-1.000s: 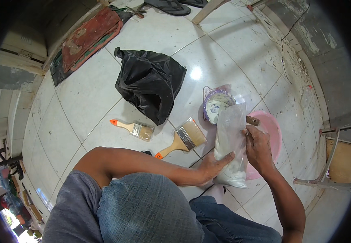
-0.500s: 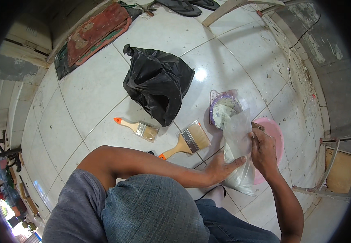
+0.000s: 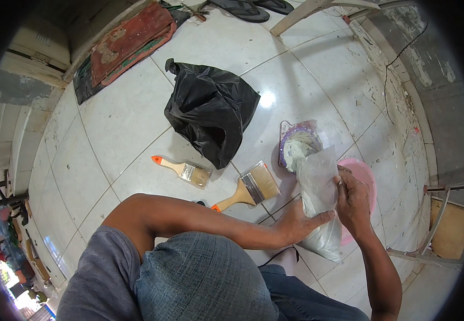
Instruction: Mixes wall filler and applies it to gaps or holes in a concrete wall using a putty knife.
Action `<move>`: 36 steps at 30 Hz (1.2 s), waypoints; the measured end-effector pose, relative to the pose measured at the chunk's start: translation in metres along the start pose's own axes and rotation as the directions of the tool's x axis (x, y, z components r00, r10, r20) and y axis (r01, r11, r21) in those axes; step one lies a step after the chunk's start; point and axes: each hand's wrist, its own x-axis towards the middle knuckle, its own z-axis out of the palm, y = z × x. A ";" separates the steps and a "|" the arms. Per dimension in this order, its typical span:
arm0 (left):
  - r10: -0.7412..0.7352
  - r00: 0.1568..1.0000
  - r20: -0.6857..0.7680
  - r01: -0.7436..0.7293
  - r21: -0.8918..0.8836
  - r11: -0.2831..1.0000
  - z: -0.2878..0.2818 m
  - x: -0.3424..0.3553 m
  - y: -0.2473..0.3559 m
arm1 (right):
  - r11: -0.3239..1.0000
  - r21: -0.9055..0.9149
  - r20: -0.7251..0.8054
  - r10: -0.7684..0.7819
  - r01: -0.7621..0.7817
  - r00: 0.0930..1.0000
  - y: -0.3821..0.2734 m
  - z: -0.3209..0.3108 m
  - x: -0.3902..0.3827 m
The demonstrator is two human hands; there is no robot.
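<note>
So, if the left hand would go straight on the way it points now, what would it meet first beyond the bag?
Past the clear bag in its grasp, the left hand would probably meet the right hand first, near the wrist, though their relative heights are unclear here.

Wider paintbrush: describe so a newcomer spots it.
Find the black plastic bag on the white tiled floor. Below it in the picture lie a narrow paintbrush and, right of that, the wider paintbrush, nearer the left hand. Both handles are orange-tipped; the wanted bristle head is clearly broader.
</note>
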 end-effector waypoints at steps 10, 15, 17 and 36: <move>0.057 0.998 -0.024 -0.058 -0.028 0.998 0.004 0.007 0.008 | 0.998 -0.048 0.040 0.045 -0.043 0.998 -0.001 -0.005 0.004; 0.088 0.995 -0.048 -0.089 -0.020 0.996 0.004 0.010 0.010 | 0.997 -0.051 0.026 0.065 -0.063 0.998 -0.008 -0.008 0.008; 0.051 0.997 -0.055 -0.052 -0.018 0.998 0.004 0.011 0.013 | 0.996 -0.060 0.031 0.068 -0.066 0.997 -0.009 -0.010 0.009; 0.041 0.999 -0.032 -0.042 -0.019 0.999 0.003 0.015 0.013 | 0.990 -0.084 0.054 0.120 -0.116 0.991 -0.015 -0.013 0.014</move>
